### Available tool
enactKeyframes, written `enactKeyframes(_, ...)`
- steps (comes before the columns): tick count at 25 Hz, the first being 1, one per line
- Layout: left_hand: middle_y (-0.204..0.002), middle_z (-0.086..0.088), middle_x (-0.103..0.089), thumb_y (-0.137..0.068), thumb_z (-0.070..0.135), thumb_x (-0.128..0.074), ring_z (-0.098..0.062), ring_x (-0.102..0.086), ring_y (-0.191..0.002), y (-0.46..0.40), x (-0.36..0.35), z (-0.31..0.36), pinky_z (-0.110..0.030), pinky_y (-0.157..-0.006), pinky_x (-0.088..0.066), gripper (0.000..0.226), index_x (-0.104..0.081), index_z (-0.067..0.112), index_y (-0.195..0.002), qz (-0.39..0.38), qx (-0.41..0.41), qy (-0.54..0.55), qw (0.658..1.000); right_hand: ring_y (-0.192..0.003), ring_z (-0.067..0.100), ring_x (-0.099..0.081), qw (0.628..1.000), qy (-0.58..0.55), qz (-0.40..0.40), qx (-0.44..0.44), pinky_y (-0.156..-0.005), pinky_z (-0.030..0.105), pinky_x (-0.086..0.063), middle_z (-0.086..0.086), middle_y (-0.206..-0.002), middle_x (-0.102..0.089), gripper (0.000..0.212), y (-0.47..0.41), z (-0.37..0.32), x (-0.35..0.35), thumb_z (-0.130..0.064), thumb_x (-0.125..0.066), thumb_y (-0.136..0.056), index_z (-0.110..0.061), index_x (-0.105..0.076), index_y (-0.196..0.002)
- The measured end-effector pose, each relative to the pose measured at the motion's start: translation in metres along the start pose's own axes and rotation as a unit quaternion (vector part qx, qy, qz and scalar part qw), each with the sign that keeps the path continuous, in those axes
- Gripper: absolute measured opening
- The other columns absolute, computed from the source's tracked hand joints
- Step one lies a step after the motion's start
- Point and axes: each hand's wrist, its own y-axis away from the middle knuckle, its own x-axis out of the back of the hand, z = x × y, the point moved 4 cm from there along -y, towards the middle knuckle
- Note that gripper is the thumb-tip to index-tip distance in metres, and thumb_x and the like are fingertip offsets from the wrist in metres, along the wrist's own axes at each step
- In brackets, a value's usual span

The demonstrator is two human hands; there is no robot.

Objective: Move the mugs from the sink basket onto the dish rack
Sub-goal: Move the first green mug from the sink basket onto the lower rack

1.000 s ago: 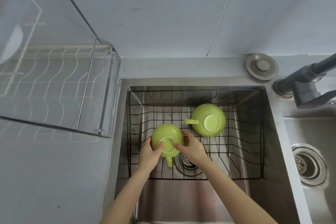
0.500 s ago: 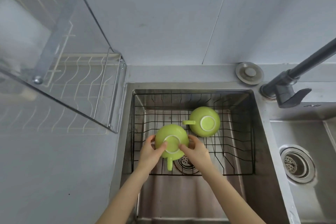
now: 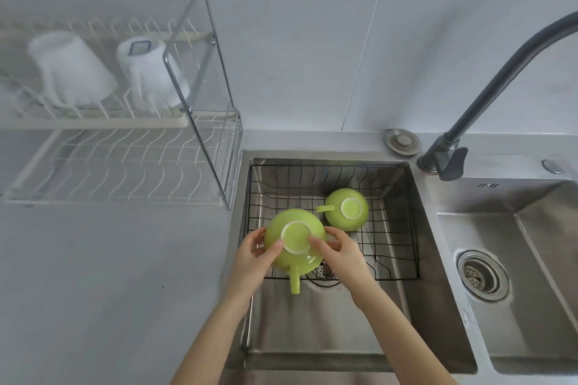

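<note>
An upside-down green mug (image 3: 294, 237) is held above the left part of the black wire sink basket (image 3: 403, 247), its handle pointing toward me. My left hand (image 3: 253, 256) grips its left side and my right hand (image 3: 339, 251) grips its right side. A second green mug (image 3: 345, 212) sits upside down in the basket behind it, handle to the left. The white wire dish rack (image 3: 125, 166) stands on the counter to the left, with two white mugs (image 3: 72, 69) upside down on its upper tier.
The steel sink (image 3: 416, 259) holds the basket; a second basin with a drain (image 3: 481, 275) lies to the right. A dark faucet (image 3: 488, 87) arches over from the right. A chrome frame (image 3: 200, 94) rises at the rack's right end. Grey counter (image 3: 109, 291) lies left of the sink.
Both hands have lifted the near green mug up out of the basket and a little leftward. The view has tilted up, bringing the rack's upper tier and white mugs into sight.
</note>
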Motion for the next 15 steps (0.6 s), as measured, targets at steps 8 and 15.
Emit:
enactKeyframes(8, -0.114, -0.006, -0.058, -0.078, 0.015, -0.066, -0.026, -0.059, -0.104, 0.035, 0.061, -0.006, -0.048, -0.093, -0.049, 0.039, -0.052, 0.016, -0.114, 0.015, -0.025, 0.019, 0.999, -0.101, 0.016, -0.058, 0.999, -0.003, -0.014, 0.031, -0.082, 0.026, -0.042, 0.002, -0.114, -0.062, 0.054, 0.045, -0.016, -0.044, -0.042, -0.062, -0.079, -0.023, -0.045, -0.127)
enactKeyframes(15, -0.118, -0.004, -0.056, -0.077, 0.017, -0.066, -0.025, -0.058, -0.106, 0.038, 0.135, -0.008, -0.049, -0.095, -0.048, 0.046, -0.049, 0.017, -0.120, 0.011, -0.048, -0.022, 0.999, -0.098, 0.016, -0.058, 0.998, -0.004, -0.021, 0.053, -0.086, 0.028, -0.044, 0.002, -0.110, -0.063, 0.052, 0.062, -0.037, -0.110, -0.038, -0.060, -0.082, -0.019, -0.045, -0.128)
